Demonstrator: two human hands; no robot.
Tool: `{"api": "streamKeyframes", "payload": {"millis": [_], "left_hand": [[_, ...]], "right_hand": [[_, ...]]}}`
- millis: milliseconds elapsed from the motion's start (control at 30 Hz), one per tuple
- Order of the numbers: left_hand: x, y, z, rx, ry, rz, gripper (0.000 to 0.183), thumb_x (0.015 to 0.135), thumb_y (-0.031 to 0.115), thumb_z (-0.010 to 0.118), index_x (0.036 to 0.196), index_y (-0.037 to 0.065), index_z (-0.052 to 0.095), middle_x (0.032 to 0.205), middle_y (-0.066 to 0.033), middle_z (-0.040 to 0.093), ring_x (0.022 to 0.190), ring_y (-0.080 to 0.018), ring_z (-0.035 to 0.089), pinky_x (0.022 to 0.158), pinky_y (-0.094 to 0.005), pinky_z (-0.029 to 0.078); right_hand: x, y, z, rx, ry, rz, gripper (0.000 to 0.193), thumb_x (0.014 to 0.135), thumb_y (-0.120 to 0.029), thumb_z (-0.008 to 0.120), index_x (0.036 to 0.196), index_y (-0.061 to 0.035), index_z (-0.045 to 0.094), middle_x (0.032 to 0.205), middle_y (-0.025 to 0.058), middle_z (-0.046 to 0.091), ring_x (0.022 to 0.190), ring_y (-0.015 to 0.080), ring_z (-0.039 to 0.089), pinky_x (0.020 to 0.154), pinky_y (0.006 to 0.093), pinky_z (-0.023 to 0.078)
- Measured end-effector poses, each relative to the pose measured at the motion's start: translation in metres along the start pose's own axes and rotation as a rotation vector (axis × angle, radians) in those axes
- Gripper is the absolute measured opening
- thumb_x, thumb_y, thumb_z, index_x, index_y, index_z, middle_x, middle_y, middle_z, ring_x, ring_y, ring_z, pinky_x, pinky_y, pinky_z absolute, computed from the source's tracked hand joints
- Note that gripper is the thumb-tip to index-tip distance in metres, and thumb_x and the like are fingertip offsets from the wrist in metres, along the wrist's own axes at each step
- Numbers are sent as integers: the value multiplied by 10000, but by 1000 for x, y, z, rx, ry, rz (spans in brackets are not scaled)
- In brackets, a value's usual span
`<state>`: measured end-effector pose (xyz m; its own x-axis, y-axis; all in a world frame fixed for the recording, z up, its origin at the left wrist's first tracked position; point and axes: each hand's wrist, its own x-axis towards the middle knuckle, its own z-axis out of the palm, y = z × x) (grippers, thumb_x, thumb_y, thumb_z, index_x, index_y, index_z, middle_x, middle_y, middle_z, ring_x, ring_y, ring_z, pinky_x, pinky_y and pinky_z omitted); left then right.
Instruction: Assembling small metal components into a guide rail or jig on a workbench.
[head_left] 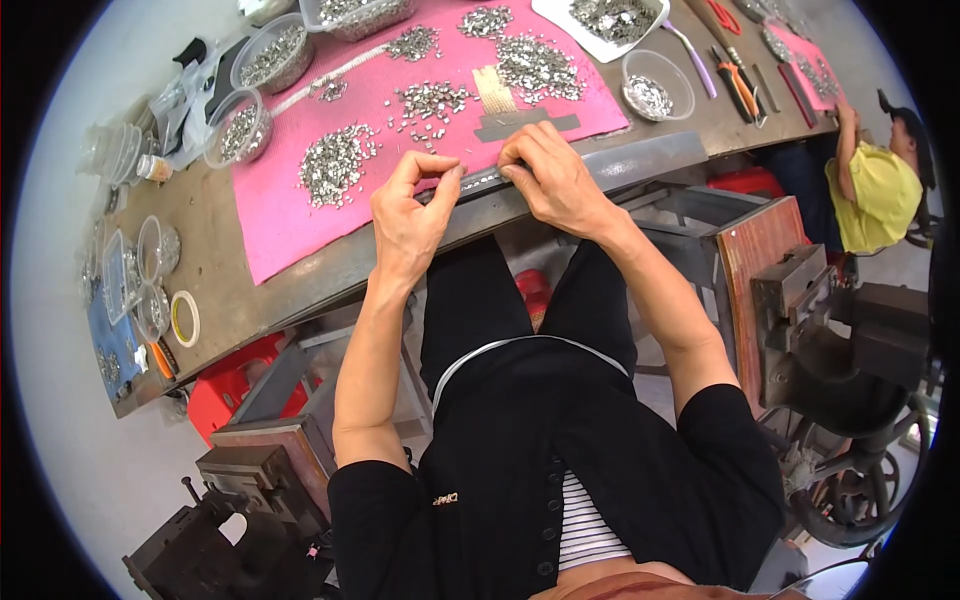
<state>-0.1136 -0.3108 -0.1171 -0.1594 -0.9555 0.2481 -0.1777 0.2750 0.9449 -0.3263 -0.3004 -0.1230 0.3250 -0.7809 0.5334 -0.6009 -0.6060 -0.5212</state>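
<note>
My left hand (412,215) is pinched, thumb and forefinger close together at the left end of a narrow dark strip (490,181). Whatever sits between those fingertips is too small to make out. A row of tiny shiny metal pieces shows along the strip, near the bench's front edge. My right hand (556,182) is closed at the strip's right end, its fingertips pressed down there; what they hold is hidden. Beyond my hands, a pink mat (270,225) carries loose piles of small silvery metal pieces (337,165). A flat grey bar (527,124) lies just past my right hand.
Clear tubs of metal pieces (658,85) stand around the mat, with a white tray (545,8) at the back. Orange-handled pliers (741,92) lie to the right, a tape roll (185,318) to the left. A person in yellow (875,195) works at far right.
</note>
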Motion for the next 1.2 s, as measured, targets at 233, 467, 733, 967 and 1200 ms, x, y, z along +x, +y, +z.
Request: {"api": "streamKeyframes", "payload": {"millis": [233, 467, 733, 967, 1200], "left_hand": [[-6, 2, 5, 92, -3, 86, 109, 904, 51, 721, 985, -12, 686, 870, -91, 735, 795, -154, 701, 744, -294, 544], [-6, -2, 12, 230, -9, 232, 74, 893, 22, 688, 963, 2, 676, 911, -118, 674, 832, -286, 649, 749, -374, 515], [-5, -7, 20, 381, -18, 302, 65, 873, 43, 690, 927, 24, 661, 892, -109, 656, 826, -310, 617, 764, -413, 474], [-6, -10, 20, 477, -6, 352, 81, 852, 51, 707, 912, 39, 654, 877, -92, 652, 819, -301, 620, 744, -410, 469], [-4, -8, 20, 498, -35, 392, 102, 852, 48, 699, 938, 39, 643, 889, -98, 640, 825, -308, 624, 761, -421, 486]], "right_hand": [[1, -3, 1, -91, 1, -32, 140, 850, -23, 691, 932, -25, 577, 928, 102, 598, 864, 297, 545, 799, 393, 442], [3, -7, -2, -294, 25, -177, 127, 834, -76, 721, 938, -68, 647, 979, 50, 643, 960, 247, 588, 898, 380, 413], [35, 58, -4, -177, 0, -45, 142, 869, -62, 707, 1005, -77, 745, 878, 93, 638, 861, 287, 618, 743, 397, 502], [40, 59, -4, -287, -56, -138, 137, 869, -117, 716, 1003, -93, 727, 858, 75, 622, 841, 273, 621, 777, 378, 460], [25, 40, -9, -201, -23, -37, 99, 897, -116, 701, 961, -41, 687, 840, 83, 627, 807, 252, 628, 762, 367, 463]]}}
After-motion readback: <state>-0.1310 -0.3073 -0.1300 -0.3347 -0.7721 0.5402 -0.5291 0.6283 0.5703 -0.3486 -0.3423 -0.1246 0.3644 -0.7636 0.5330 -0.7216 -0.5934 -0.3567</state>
